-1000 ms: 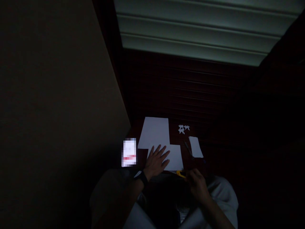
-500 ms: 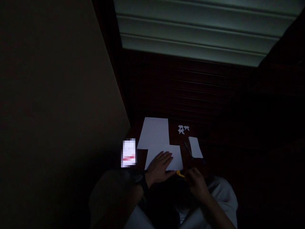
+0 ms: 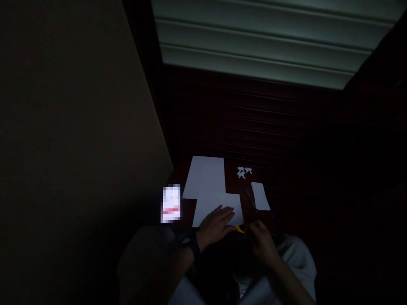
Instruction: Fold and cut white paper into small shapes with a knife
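Observation:
The scene is very dark. My left hand point(image 3: 216, 223) lies flat, fingers stretched out, on the near edge of a white paper sheet point(image 3: 219, 203) on a dark wooden table. A dark watch sits on that wrist. My right hand point(image 3: 261, 242) is closed around a small yellow-handled tool point(image 3: 240, 229), held at the sheet's near right corner. What kind of tool it is cannot be made out in the dark.
A second white sheet point(image 3: 206, 176) lies behind the first. A narrow paper strip point(image 3: 260, 195) and a dark pen-like object point(image 3: 251, 199) lie to the right, small paper scraps point(image 3: 243, 171) beyond them. A lit phone screen point(image 3: 171, 203) glows at the left. A wall stands left.
My left hand has slid back toward me and to the right across the sheet, its fingers drawing closer together. The right hand with the yellow tool shifted slightly forward.

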The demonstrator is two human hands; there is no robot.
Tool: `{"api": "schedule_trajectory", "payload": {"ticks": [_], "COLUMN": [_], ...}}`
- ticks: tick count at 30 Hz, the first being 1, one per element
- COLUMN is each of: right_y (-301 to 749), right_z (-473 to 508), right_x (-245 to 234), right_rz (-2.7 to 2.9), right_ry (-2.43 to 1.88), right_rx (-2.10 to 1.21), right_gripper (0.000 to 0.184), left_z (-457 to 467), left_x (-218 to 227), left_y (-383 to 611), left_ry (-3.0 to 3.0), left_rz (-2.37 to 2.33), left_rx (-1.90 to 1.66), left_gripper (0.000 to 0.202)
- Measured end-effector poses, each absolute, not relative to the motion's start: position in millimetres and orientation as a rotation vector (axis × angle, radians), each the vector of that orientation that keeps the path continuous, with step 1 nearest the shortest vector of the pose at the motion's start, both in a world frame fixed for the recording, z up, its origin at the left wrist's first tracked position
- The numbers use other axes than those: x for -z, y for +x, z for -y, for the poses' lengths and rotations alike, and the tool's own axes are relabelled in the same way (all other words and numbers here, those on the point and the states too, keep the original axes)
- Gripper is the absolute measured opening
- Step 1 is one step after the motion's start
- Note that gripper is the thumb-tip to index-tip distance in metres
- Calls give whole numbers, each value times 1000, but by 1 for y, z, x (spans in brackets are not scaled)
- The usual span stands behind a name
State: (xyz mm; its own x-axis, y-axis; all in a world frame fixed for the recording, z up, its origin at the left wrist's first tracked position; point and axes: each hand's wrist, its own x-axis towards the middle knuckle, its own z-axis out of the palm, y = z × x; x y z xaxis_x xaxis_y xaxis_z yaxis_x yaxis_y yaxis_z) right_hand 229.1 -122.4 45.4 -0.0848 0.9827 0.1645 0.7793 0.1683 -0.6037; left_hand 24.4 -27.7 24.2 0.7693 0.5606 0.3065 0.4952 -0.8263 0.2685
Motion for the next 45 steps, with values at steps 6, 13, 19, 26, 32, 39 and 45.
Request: {"api": "schedule_trajectory", "payload": {"ticks": [6,13,19,26,32,39,45], "right_y": [232,238,247,257,249,245,229], "right_z": [117,103,97,97,80,60,59], "right_x": [-45,-44,-49,-43,-49,-56,-33], "right_rz": [1917,1884,1932,1972,2055,2113,2000], "right_ry": [-1625,-1637,-1602,-1627,-1655,-1693,-1744], "right_rx": [-546,-553,-529,-428,-359,-346,-260], "right_gripper": [34,35,42,36,43,39,24], "left_z": [32,37,38,42,44,46,50], "left_x": [-22,-18,-13,-9,-11,-15,-11], "left_y": [28,30,33,33,38,42,47], "left_ry": [2732,2650,2573,2552,2579,2607,2628], "left_rz": [-804,-833,-883,-867,-854,-833,-829], "left_rx": [-757,-1006,-1106,-1144,-1143,-1132,-1141], "left_gripper": [34,35,36,34,36,37,38]}}
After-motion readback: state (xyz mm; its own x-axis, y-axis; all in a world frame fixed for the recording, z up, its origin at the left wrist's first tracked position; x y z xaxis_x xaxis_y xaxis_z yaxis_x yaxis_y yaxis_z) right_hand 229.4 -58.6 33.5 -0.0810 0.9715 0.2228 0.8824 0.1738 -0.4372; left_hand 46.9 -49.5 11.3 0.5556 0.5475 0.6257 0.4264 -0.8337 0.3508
